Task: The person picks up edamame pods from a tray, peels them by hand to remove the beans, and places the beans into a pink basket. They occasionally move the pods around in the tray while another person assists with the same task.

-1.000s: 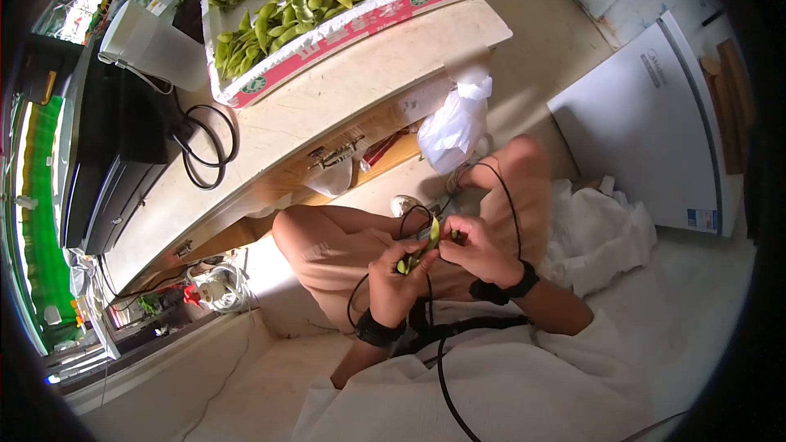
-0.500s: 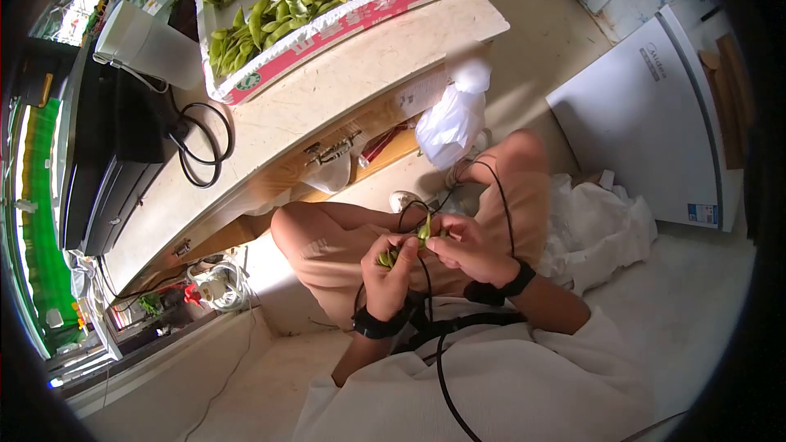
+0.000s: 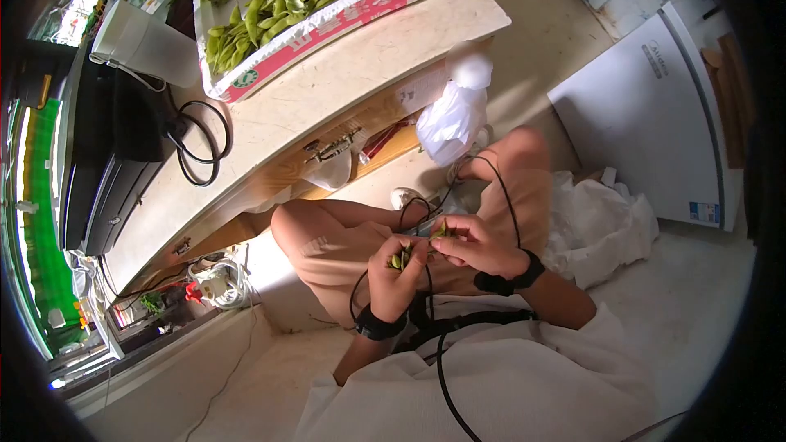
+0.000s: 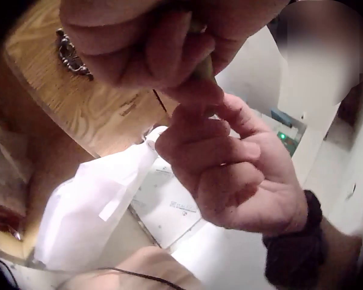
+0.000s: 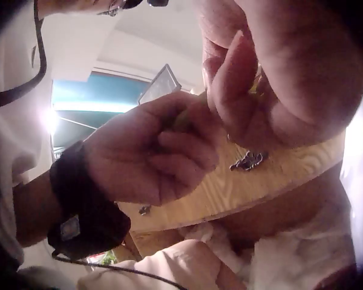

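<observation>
Over the lap, my left hand (image 3: 393, 278) holds several green soybean pods (image 3: 399, 260) between its thumb and curled fingers. Close beside it, my right hand (image 3: 485, 250) pinches a green soybean pod (image 3: 442, 232) at its fingertips. From the left wrist view, the fingertips of both hands meet, and a bit of pod (image 4: 204, 67) shows between the left fingers. Fingers hide most of the pods in both wrist views. More soybean pods (image 3: 282, 12) lie heaped in a white foam box with a pink side (image 3: 327, 26) on the table.
The pale tabletop (image 3: 327, 86) curves in front of the knees, with an open drawer below. A white plastic bag (image 3: 453, 123) hangs at its edge. To the right stand a small white fridge (image 3: 647, 115) and a crumpled white bag (image 3: 602, 229). A black cable (image 3: 446, 376) crosses the lap.
A pod stood upright between the hands a second ago, then lay at both hands' fingertips. Now the right fingertips have drawn slightly apart from the left hand, which keeps its pods.
</observation>
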A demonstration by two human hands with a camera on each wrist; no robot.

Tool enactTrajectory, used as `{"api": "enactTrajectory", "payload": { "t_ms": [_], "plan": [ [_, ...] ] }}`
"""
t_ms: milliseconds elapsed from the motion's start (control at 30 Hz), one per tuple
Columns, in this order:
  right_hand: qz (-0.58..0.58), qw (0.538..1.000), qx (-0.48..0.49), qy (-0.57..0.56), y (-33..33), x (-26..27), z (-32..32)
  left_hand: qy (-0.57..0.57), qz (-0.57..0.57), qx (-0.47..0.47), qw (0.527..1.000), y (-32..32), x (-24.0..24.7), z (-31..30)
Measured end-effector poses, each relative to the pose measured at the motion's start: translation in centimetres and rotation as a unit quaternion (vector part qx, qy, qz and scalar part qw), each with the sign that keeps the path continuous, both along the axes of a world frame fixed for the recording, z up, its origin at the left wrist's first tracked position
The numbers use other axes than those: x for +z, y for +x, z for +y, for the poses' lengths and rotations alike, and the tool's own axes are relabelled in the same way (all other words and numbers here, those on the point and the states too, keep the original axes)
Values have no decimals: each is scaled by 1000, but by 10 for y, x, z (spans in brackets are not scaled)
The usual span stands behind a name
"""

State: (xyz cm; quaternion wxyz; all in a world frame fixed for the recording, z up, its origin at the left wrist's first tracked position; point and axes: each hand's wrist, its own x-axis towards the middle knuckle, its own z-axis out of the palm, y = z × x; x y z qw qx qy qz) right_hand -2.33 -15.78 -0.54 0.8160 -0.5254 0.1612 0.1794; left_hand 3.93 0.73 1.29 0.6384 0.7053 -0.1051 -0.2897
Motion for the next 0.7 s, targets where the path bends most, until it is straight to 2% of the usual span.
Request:
{"api": "enactTrajectory", "payload": {
  "t_ms": [33, 67, 133, 233, 267, 333, 433, 567, 633, 667, 700],
  "plan": [
    [-1, 1000, -4, -10, -1, -2, 0, 43, -55, -14, 997, 0, 2, -1],
    [0, 1000, -5, -9, -3, -2, 1, 43, -54, -15, 997, -1, 2, -1],
    [-15, 996, -15, -82, -4, -1, 0, 94, -129, -36, 986, -2, 1, -2],
    [-4, 996, -45, -74, -3, 12, -2, 109, -178, -31, 978, -3, 1, -2],
    [-4, 996, -46, -74, -3, 14, -2, 110, -178, -32, 977, -3, 2, -2],
    [38, 991, -123, 22, -3, 16, 0, 89, -169, 0, 982, -1, 4, -2],
    [49, 991, -91, 82, -6, 9, -2, 76, -110, 24, 991, 1, 11, -4],
    [61, 992, -53, 97, -5, 8, 7, 67, -113, 12, 991, 0, 3, -1],
    [-13, 998, -61, 32, 1, 8, 13, 65, -199, -22, 978, 0, -1, 1],
    [-51, 997, -65, -1, 2, 7, 14, 65, -199, -23, 978, -1, 1, 1],
    [-51, 997, -65, -1, 2, 6, 12, 58, -145, -29, 987, 0, 4, 2]
  ]
}}
